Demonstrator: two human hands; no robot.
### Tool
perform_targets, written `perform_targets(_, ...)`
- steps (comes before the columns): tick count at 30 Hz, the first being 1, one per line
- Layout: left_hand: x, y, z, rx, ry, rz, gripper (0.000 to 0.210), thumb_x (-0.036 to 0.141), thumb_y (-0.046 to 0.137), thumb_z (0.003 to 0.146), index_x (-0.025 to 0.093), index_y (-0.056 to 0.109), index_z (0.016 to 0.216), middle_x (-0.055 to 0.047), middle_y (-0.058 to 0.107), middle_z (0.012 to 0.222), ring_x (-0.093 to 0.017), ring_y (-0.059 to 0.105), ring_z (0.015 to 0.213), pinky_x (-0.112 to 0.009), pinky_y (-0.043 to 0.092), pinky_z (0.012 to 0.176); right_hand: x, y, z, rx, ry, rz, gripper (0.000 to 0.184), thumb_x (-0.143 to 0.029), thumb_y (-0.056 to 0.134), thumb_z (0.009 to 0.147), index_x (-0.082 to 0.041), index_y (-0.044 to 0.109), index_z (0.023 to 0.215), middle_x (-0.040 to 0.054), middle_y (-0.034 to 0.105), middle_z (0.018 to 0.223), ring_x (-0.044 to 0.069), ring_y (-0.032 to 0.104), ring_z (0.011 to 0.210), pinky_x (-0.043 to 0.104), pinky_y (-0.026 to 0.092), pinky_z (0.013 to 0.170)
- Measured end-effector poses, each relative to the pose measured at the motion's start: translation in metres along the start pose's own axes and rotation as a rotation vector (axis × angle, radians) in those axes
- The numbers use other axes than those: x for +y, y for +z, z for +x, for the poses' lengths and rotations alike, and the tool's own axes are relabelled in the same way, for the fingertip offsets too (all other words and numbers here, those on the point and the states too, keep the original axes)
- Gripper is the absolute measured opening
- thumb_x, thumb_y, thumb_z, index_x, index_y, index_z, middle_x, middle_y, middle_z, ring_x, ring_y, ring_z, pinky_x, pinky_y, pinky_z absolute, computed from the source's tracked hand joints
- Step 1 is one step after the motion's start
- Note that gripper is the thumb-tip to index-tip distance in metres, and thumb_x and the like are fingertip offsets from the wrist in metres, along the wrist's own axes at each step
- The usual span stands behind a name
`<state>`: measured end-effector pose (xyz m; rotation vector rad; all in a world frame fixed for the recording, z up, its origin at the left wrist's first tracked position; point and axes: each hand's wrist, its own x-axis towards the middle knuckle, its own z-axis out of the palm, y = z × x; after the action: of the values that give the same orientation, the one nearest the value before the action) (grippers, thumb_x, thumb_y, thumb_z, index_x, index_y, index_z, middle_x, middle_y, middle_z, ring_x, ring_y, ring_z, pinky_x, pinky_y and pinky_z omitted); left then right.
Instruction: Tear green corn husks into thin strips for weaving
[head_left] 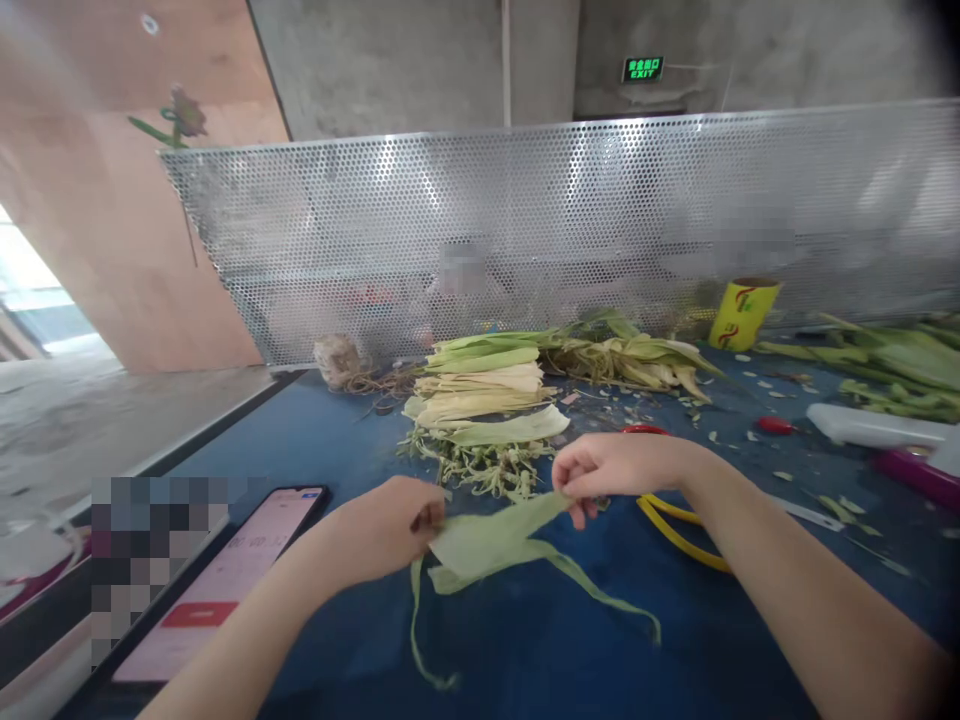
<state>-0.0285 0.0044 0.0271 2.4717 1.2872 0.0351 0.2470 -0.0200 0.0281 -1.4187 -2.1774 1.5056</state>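
A pale green corn husk is stretched between my two hands just above the blue tabletop. My left hand is closed on its left end, and my right hand pinches its upper right corner. Two thin torn strips dangle from the husk, one under each side. Right behind my hands lies a heap of knotted green husk strips. Beyond that heap, flat husks are laid in stacked rows, pale yellow in front and greener at the back.
A phone lies at the left. Yellow-handled scissors sit beside my right wrist, with a white tool further right. Loose husks, a ball of twine and a yellow roll stand before the perforated metal screen.
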Motion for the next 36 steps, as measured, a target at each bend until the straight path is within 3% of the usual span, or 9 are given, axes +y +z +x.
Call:
perform_targets(2, -0.001, -0.004, 0.002, -0.019, 0.004, -0.063, 0.014, 0.026, 0.042, 0.073, 0.021, 0.054, 0.068, 0.000, 0.064, 0.071, -0.016, 0.057, 0.062, -0.024, 0.039, 0.056, -0.006, 0.005, -0.003, 0.004, 0.062, -0.136, 0.016, -0.032, 0.049, 0.076, -0.018, 0.056, 0.081, 0.0054, 0.066, 0.084, 0.018, 0.060, 0.076, 0.027, 0.043, 0.065)
perform_targets(6, -0.002, -0.009, 0.006, -0.040, -0.060, -0.163, 0.016, 0.030, 0.041, 0.075, 0.021, 0.054, 0.071, 0.000, 0.068, 0.068, -0.016, 0.060, 0.061, -0.023, 0.039, 0.054, -0.021, 0.025, -0.002, 0.255, 0.089, -0.400, 0.031, -0.048, 0.053, 0.070, -0.024, 0.058, 0.089, 0.0049, 0.060, 0.099, 0.025, 0.053, 0.089, 0.031, 0.040, 0.067)
perform_targets(10, -0.004, -0.008, 0.007, -0.046, -0.110, -0.123, 0.028, 0.040, 0.042, 0.075, 0.020, 0.057, 0.063, -0.001, 0.067, 0.062, -0.015, 0.057, 0.051, -0.023, 0.037, 0.048, -0.030, 0.051, 0.007, 0.276, 0.054, -0.460, 0.045, -0.056, 0.057, 0.063, -0.025, 0.054, 0.095, 0.0052, 0.057, 0.102, 0.029, 0.046, 0.095, 0.033, 0.038, 0.068)
perform_targets(13, -0.006, -0.010, 0.004, -0.066, -0.121, -0.130, 0.032, 0.042, 0.041, 0.075, 0.019, 0.055, 0.058, -0.002, 0.066, 0.059, -0.016, 0.057, 0.050, -0.023, 0.037, 0.048, -0.031, 0.057, 0.012, 0.299, 0.068, -0.540, 0.021, -0.039, 0.054, 0.071, -0.021, 0.055, 0.082, 0.0058, 0.058, 0.083, 0.029, 0.046, 0.092, 0.033, 0.036, 0.068)
perform_targets(21, -0.009, -0.025, -0.008, -0.245, -0.143, -0.119, 0.032, 0.036, 0.044, 0.071, 0.020, 0.066, 0.055, -0.004, 0.066, 0.062, -0.017, 0.055, 0.052, -0.023, 0.034, 0.046, -0.009, 0.007, -0.003, 0.304, 0.050, -0.245, 0.016, -0.034, 0.053, 0.075, -0.019, 0.050, 0.069, 0.0031, 0.060, 0.075, 0.017, 0.056, 0.069, 0.025, 0.038, 0.058)
perform_targets(26, -0.012, -0.033, -0.012, -0.236, -0.100, -0.162, 0.027, 0.032, 0.045, 0.068, 0.021, 0.065, 0.053, -0.002, 0.063, 0.059, -0.016, 0.052, 0.052, -0.023, 0.033, 0.048, -0.001, -0.006, -0.005, 0.287, -0.002, -0.051, 0.019, -0.038, 0.055, 0.074, -0.018, 0.054, 0.074, 0.0027, 0.060, 0.073, 0.015, 0.055, 0.068, 0.025, 0.041, 0.062)
perform_targets(31, -0.019, -0.031, -0.013, -0.128, -0.266, 0.059, 0.031, 0.050, 0.057, 0.058, 0.020, 0.061, 0.063, -0.004, 0.062, 0.064, -0.018, 0.051, 0.051, -0.025, 0.031, 0.046, 0.000, -0.009, -0.006, 0.296, -0.080, 0.099, 0.026, -0.041, 0.052, 0.077, -0.016, 0.056, 0.081, 0.0028, 0.060, 0.072, 0.013, 0.054, 0.066, 0.026, 0.042, 0.064)
perform_targets(33, -0.014, -0.027, -0.009, -0.046, -0.201, 0.071, 0.039, 0.054, 0.055, 0.060, 0.020, 0.060, 0.077, -0.006, 0.062, 0.076, -0.021, 0.054, 0.061, -0.026, 0.036, 0.051, 0.001, -0.010, -0.008, 0.276, -0.056, 0.082, 0.025, -0.041, 0.052, 0.076, -0.016, 0.058, 0.075, 0.0028, 0.061, 0.070, 0.013, 0.055, 0.065, 0.026, 0.043, 0.064)
perform_targets(36, 0.003, -0.016, -0.003, 0.018, 0.064, -0.006, 0.035, 0.047, 0.052, 0.067, 0.022, 0.056, 0.091, -0.005, 0.059, 0.090, -0.021, 0.055, 0.079, -0.027, 0.039, 0.066, 0.003, -0.011, -0.011, 0.152, 0.037, -0.002, 0.026, -0.040, 0.051, 0.076, -0.017, 0.061, 0.072, 0.0034, 0.064, 0.068, 0.014, 0.057, 0.064, 0.025, 0.043, 0.062)
